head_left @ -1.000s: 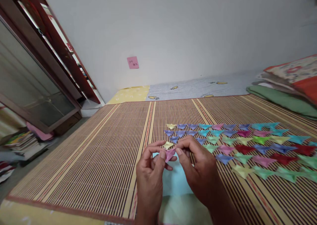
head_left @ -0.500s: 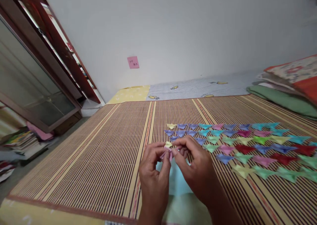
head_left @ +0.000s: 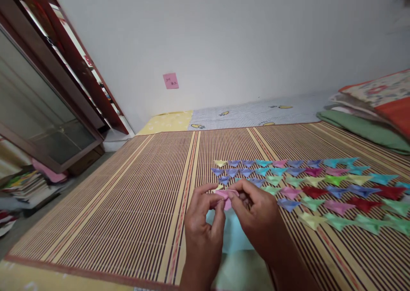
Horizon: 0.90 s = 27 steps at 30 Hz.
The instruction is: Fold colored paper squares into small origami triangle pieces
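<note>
A small folded piece of pink paper (head_left: 226,198) is pinched between both hands, low in the middle of the view. My left hand (head_left: 203,220) grips its left side between thumb and fingers. On the right side, my right hand (head_left: 256,214) holds it with thumb and forefinger. Beneath the hands lies light blue paper (head_left: 235,233), with pale green paper (head_left: 243,269) nearer to me. Just behind the hands, several rows of folded paper pieces in many colours spread right, among them a blue one (head_left: 288,204) and a yellow one (head_left: 312,219).
A striped bamboo mat (head_left: 128,205) covers the surface. A pink note (head_left: 171,80) is stuck to the white wall. Folded bedding (head_left: 365,130) is stacked at the right. To the left stand a glass-panelled door (head_left: 51,116) and piled books (head_left: 27,186).
The pink paper has been turned, so a flatter, wider pink face now shows between the fingers. Both hands have shifted slightly right in the view.
</note>
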{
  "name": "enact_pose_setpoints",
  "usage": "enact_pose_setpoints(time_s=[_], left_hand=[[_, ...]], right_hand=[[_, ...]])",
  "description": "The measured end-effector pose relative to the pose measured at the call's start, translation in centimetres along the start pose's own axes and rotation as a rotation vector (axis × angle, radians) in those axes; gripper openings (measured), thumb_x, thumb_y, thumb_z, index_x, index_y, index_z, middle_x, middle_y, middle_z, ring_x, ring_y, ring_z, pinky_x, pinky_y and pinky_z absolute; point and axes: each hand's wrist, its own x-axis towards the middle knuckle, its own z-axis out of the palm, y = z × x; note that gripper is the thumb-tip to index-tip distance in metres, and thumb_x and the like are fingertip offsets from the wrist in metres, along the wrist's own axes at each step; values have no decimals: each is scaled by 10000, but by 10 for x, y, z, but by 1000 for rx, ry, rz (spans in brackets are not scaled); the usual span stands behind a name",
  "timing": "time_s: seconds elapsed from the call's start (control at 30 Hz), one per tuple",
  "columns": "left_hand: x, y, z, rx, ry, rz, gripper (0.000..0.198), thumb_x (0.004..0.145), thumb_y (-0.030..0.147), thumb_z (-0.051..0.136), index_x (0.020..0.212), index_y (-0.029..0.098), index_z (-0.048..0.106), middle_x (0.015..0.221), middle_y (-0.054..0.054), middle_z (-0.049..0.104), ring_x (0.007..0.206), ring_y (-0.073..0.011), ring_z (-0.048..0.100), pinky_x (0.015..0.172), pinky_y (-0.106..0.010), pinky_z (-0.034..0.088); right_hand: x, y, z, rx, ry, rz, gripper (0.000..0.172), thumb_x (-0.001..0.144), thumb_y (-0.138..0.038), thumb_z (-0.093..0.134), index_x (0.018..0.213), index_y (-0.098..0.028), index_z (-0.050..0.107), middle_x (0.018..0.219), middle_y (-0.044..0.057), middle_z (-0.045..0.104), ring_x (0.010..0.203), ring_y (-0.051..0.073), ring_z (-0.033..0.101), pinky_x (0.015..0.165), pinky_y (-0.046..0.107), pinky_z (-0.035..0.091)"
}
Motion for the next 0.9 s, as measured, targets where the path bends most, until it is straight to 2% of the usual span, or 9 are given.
enact_pose_setpoints(time_s=[0.13, 0.27, 0.37, 0.47, 0.57, 0.67, 0.7, 0.8, 0.9], left_hand=[[-3, 0, 3, 2, 2, -28, 154, 947, 139, 620, 889, 244, 716, 1128, -68, 705, 1102, -244, 659, 884, -362, 526], [-2, 1, 5, -5, 19, -70, 144, 960, 152, 608, 871, 232, 688, 1093, -65, 699, 1086, -233, 657, 884, -354, 518], [0, 2, 3, -49, -34, -112, 133, 959, 162, 609, 870, 228, 684, 1093, -68, 695, 1049, -225, 660, 848, -334, 522], [2, 2, -1, -88, -89, -142, 94, 931, 176, 651, 862, 220, 697, 1093, -78, 693, 1062, -240, 661, 880, -347, 519], [3, 1, -7, -239, -86, -245, 44, 909, 247, 701, 888, 216, 678, 1148, -85, 685, 1059, -242, 673, 896, -352, 524], [6, -3, -14, -456, -59, -403, 174, 928, 374, 688, 906, 211, 631, 1149, -84, 692, 976, -211, 686, 829, -316, 537], [7, -4, -17, -505, -90, -445, 199, 924, 396, 693, 922, 206, 635, 1099, -78, 700, 927, -197, 682, 796, -297, 533], [10, -10, -23, -593, -326, -546, 264, 864, 403, 771, 969, 176, 686, 855, -30, 676, 732, -138, 614, 661, -229, 474], [9, -14, -23, -670, -416, -594, 297, 804, 372, 836, 956, 163, 690, 802, -8, 652, 653, -101, 558, 586, -194, 418]], right_hand=[[-1, 2, -2, 72, 33, 69, 168, 931, -242, 556, 784, -204, 629, 609, -38, 600, 513, 124, 520, 494, 240, 398], [-1, 2, -1, 43, 46, 55, 163, 920, -229, 560, 770, -202, 619, 591, -45, 581, 499, 121, 505, 482, 239, 385], [-1, 1, 1, -6, -3, 10, 177, 921, -213, 556, 753, -203, 612, 625, -35, 591, 539, 130, 531, 521, 253, 399], [0, 3, 1, -27, -27, -18, 183, 923, -200, 555, 751, -206, 619, 662, -25, 604, 579, 140, 544, 554, 267, 401], [1, 6, -2, -32, -29, -69, 179, 931, -187, 558, 769, -209, 632, 690, -20, 605, 606, 145, 545, 579, 275, 407], [3, 8, -7, -12, -132, -153, 170, 935, -160, 566, 818, -209, 678, 780, 4, 648, 722, 164, 609, 659, 285, 455], [4, 9, -9, 4, -178, -175, 174, 934, -149, 565, 838, -211, 696, 802, 8, 660, 754, 168, 627, 679, 287, 467], [4, 10, -13, 41, -267, -198, 187, 908, -113, 569, 895, -219, 723, 833, 3, 693, 788, 168, 659, 702, 286, 486], [3, 9, -13, 31, -246, -181, 169, 853, -90, 603, 890, -215, 713, 788, -20, 704, 717, 151, 650, 663, 273, 477]])
